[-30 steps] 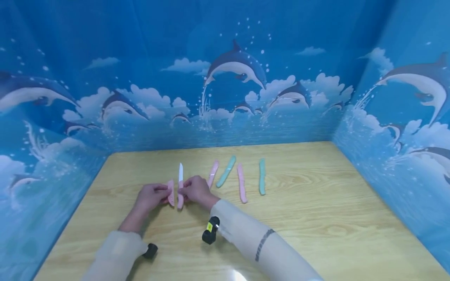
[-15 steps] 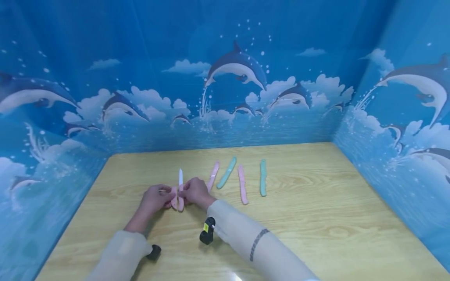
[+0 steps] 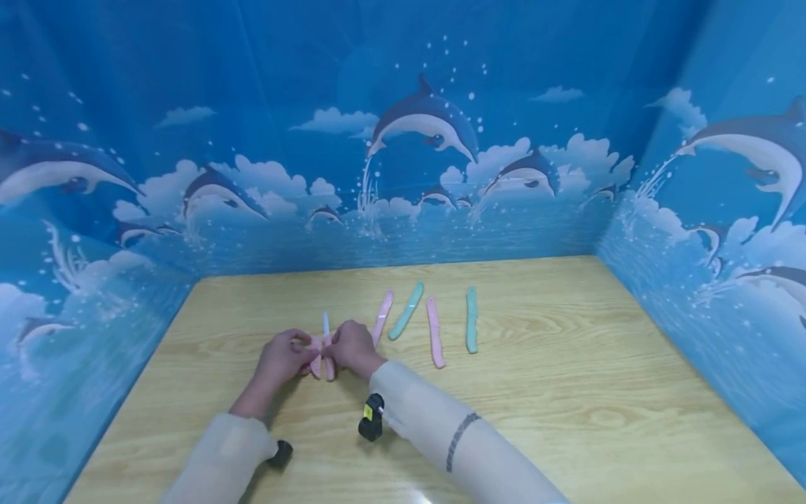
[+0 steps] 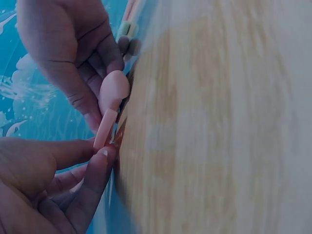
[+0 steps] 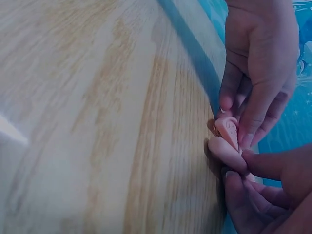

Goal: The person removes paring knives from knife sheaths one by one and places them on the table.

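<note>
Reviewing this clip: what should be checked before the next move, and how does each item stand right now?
1. Left hand pinching the dotted pink piece: ok.
2. Right hand gripping the pink-handled knife: ok.
3. Blade pointing away from the person: ok.
4. Fingers clear of the blade's edge: cannot tell, too small.
5. Nearest loose pink piece clear of right hand: cannot tell, near end hidden.

On the pale wood-grained table (image 3: 585, 392) lie two pink knives (image 3: 382, 315) (image 3: 434, 332) and two mint-green knives (image 3: 406, 311) (image 3: 471, 320), spaced apart.
</note>
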`<state>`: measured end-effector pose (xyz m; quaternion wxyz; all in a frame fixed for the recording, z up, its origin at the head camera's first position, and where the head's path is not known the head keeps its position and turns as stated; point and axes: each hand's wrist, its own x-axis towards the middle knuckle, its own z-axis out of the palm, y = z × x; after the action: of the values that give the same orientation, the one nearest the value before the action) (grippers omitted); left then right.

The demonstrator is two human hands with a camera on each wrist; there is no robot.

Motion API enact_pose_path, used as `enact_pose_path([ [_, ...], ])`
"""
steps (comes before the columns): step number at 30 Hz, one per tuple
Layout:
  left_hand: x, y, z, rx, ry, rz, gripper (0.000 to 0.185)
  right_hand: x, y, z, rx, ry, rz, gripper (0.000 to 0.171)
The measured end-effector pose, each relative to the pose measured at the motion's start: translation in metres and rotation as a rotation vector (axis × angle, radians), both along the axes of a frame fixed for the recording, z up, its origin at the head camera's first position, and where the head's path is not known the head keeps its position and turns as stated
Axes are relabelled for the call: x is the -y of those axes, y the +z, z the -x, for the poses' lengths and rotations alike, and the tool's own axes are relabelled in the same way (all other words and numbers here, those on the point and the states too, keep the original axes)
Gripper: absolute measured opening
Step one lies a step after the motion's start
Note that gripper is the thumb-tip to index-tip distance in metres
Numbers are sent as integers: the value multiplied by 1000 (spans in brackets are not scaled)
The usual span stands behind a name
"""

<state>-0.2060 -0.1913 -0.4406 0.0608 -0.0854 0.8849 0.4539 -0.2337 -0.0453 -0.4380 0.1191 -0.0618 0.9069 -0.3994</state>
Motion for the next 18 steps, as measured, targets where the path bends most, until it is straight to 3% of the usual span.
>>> enact_pose_path([
  [11,-1,-3,0,-20,-37,162,35,0,-3,0,-73,22,-44,26],
  [18,-1,-4,-1,-22,-51,202,39,-1,-5,0,-78,31,-35,30],
])
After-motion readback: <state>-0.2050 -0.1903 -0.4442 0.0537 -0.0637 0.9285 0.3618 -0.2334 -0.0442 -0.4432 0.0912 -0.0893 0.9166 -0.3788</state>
